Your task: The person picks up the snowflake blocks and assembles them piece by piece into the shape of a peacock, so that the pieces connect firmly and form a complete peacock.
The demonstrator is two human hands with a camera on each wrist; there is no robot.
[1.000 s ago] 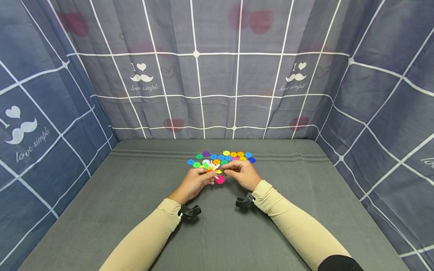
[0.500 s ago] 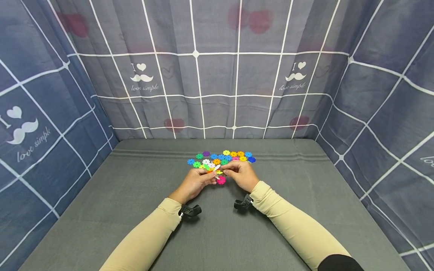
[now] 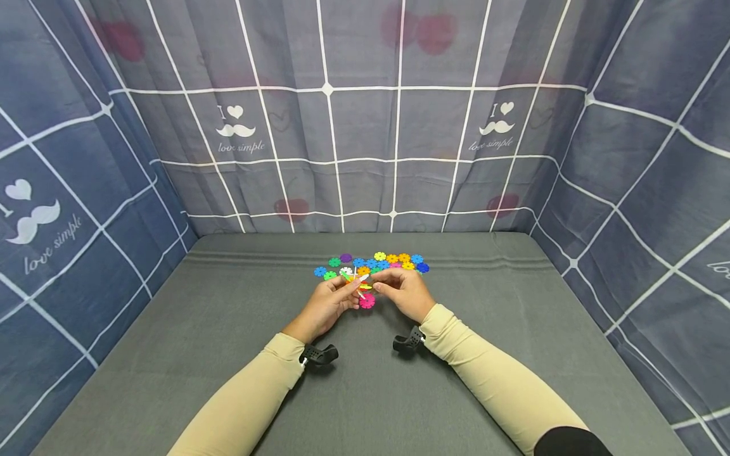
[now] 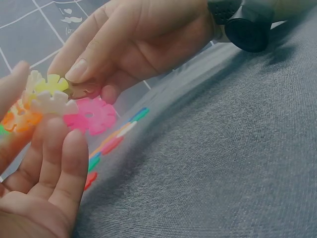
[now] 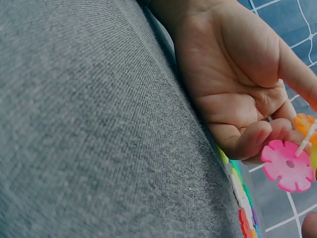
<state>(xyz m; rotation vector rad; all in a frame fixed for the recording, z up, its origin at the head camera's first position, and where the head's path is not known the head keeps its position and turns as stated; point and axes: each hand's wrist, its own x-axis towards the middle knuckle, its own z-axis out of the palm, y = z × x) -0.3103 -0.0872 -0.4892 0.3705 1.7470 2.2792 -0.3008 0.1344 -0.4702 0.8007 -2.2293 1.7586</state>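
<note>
My left hand (image 3: 325,307) holds a cluster of joined flower-shaped interlocking discs over the grey table. In the left wrist view the cluster shows a white disc (image 4: 52,103), a yellow disc (image 4: 52,84) and an orange disc (image 4: 19,118). A pink disc (image 5: 279,161) stands out at its near side, its notched rim and centre hole plain in the right wrist view. Opposite, my right hand (image 3: 410,294) pinches a brownish disc (image 4: 83,89) between thumb and index finger, right at the yellow one. Its other fingers curl in beneath.
Loose flower discs in several colours lie flat on the table just beyond the hands, among them a purple disc (image 3: 346,258) and a dark blue disc (image 3: 422,268). A checked curtain (image 3: 365,126) closes off the back and sides of the grey table (image 3: 365,392).
My left thumb has shifted up over the cluster, which has turned slightly. The pink disc has moved a little left. My right hand stays close beside it, nearly still.
</note>
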